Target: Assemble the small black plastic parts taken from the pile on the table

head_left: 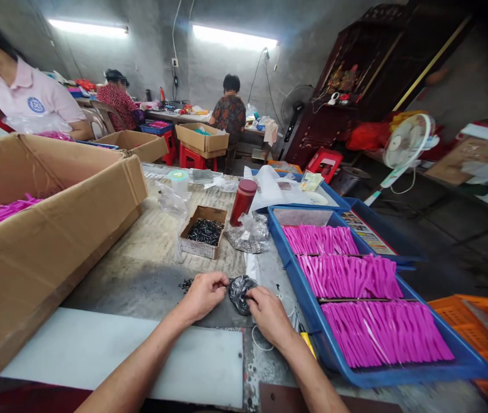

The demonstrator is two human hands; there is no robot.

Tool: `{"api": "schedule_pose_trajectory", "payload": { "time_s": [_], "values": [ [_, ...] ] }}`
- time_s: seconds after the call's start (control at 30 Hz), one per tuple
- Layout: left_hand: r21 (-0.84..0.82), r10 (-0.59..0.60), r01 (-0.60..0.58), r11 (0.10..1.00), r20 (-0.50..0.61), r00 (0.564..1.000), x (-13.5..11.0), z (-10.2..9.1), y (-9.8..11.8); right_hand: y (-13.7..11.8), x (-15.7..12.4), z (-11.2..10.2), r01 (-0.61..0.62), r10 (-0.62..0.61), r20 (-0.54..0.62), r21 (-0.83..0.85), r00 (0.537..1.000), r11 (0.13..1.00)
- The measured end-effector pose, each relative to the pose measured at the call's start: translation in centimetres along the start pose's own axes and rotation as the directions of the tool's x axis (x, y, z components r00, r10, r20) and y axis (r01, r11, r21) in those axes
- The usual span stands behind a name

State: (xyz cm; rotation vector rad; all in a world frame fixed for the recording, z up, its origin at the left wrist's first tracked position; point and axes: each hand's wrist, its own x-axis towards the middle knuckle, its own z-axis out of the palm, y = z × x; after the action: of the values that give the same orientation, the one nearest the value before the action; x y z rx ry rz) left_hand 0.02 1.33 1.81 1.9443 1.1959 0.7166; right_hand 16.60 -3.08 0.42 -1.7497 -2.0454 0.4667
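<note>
A small black plastic bag (240,293), crumpled and glossy, lies on the table between my hands. My right hand (268,312) grips its right edge between thumb and fingers. At the bag's left edge, my left hand (204,293) is closed in a pinch; whatever is between its fingertips is too small to make out. Loose black bits (186,284) are scattered just left of that hand. Beyond both hands, a small cardboard box (198,248) holds many tiny black pieces (206,231). Beside it sits a clear bag of small parts (250,234).
To the right, a blue tray (282,252) holds rows of magenta strips (351,272). A yellow-handled tool (307,342) lies against it. A big cardboard box (67,229) borders the left. A red-brown flask (242,202) stands behind. Several people sit beyond the table.
</note>
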Motion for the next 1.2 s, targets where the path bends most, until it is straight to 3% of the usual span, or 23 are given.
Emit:
{"api": "schedule_pose_trajectory", "payload": {
  "time_s": [0.17,0.3,0.47,0.6,0.8,0.93,1.2],
  "values": [
    [-0.098,0.022,-0.024,0.995,-0.018,1.000,-0.1,0.8,-0.5,-0.1,1.0,0.2,0.101,-0.046,0.182,-0.306,0.982,0.947],
    [-0.174,-0.002,0.007,0.985,0.029,1.000,-0.1,1.0,-0.9,-0.3,1.2,0.1,0.189,-0.089,0.272,-0.368,0.958,0.911],
    [-0.292,-0.067,0.103,0.951,0.131,0.989,-0.2,1.5,-1.8,-0.1,0.9,0.1,0.234,-0.128,0.272,-0.402,0.954,0.886],
    [-0.341,-0.078,0.126,0.932,0.150,0.986,-0.3,1.9,-2.4,0.4,0.6,0.3,0.190,-0.121,0.213,-0.344,0.970,0.920],
    [-0.386,-0.077,0.140,0.912,0.175,0.982,-0.4,1.9,-2.4,1.4,0.0,0.8,0.132,-0.126,0.072,-0.085,0.989,0.988],
    [-0.384,-0.055,0.124,0.915,0.186,0.981,-0.6,1.9,-1.9,1.4,-0.5,0.7,0.139,-0.139,-0.023,0.023,0.990,0.990],
    [-0.394,-0.035,0.121,0.911,0.219,0.975,-0.8,2.3,-1.7,-0.1,-1.1,-0.5,0.088,-0.077,-0.078,0.148,0.994,0.985]
  ]
}}
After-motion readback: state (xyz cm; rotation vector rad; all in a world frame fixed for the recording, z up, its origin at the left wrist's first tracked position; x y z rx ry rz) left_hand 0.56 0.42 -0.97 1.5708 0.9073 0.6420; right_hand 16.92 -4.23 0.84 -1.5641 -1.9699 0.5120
